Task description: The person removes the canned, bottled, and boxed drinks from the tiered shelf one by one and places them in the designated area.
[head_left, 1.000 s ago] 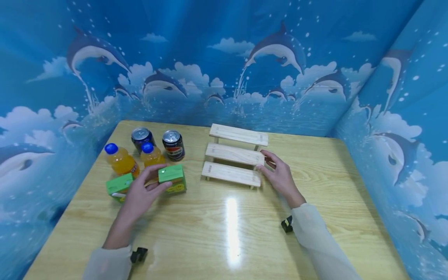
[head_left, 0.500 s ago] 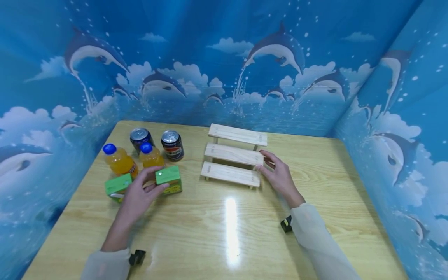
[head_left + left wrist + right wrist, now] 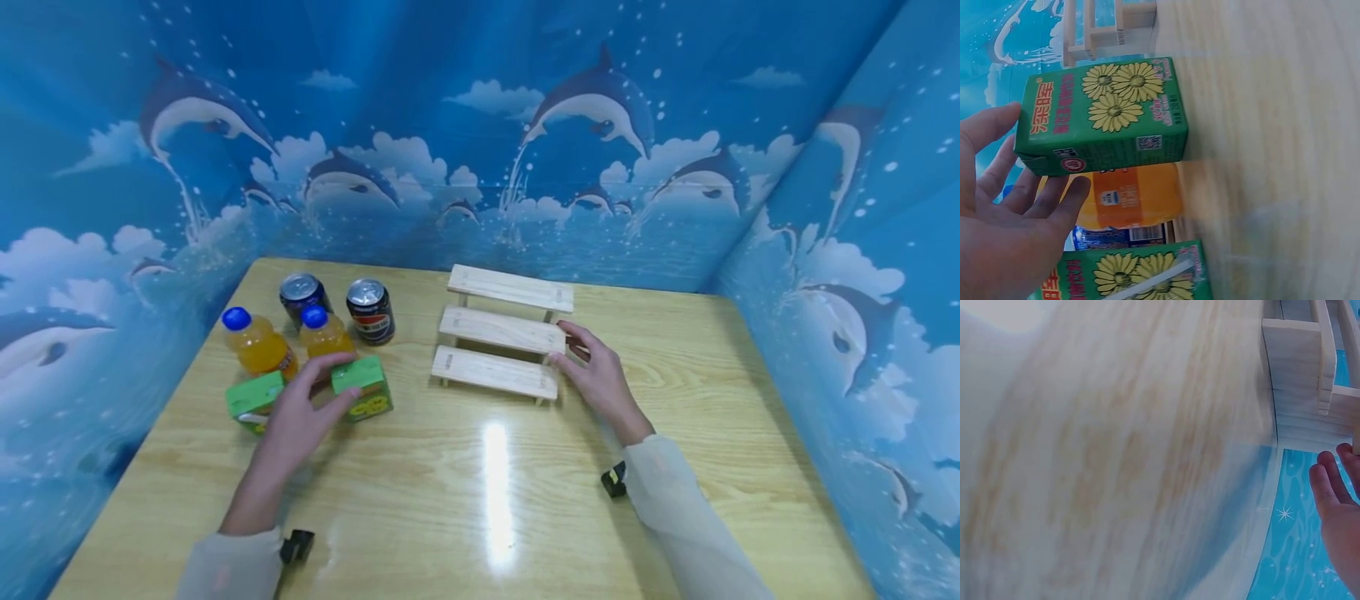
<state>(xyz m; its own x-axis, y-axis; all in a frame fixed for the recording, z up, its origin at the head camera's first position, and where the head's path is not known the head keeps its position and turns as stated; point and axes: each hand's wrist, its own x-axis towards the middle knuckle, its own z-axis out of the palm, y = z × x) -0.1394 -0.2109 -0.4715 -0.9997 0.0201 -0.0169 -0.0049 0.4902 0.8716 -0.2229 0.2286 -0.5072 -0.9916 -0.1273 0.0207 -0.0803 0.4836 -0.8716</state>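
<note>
My left hand (image 3: pixel 303 417) holds a green juice box (image 3: pixel 367 392) by its upper left part, thumb toward the front and fingers behind. Yellow flowers cover the box's face (image 3: pixel 1110 100) in the left wrist view. A second green juice box (image 3: pixel 255 400) stands left of that hand. On the right, my right hand (image 3: pixel 600 379) grips the right end of a three-step wooden display rack (image 3: pixel 502 329), its thumb near the middle step's front corner. In the right wrist view, its fingertips (image 3: pixel 1325 459) are at the rack's side panel (image 3: pixel 1297 381).
Two orange drink bottles with blue caps, the left bottle (image 3: pixel 262 346) and the right bottle (image 3: pixel 326 333), stand behind the juice boxes. Farther back are a blue can (image 3: pixel 303 292) and a black Pepsi can (image 3: pixel 371 312). A dolphin-print curtain (image 3: pixel 480 167) surrounds the wooden table (image 3: pixel 420 500).
The juice box in my left hand has shifted slightly left and turned a little, and the thumb has moved slightly with it. The right hand and the rack stay in place.
</note>
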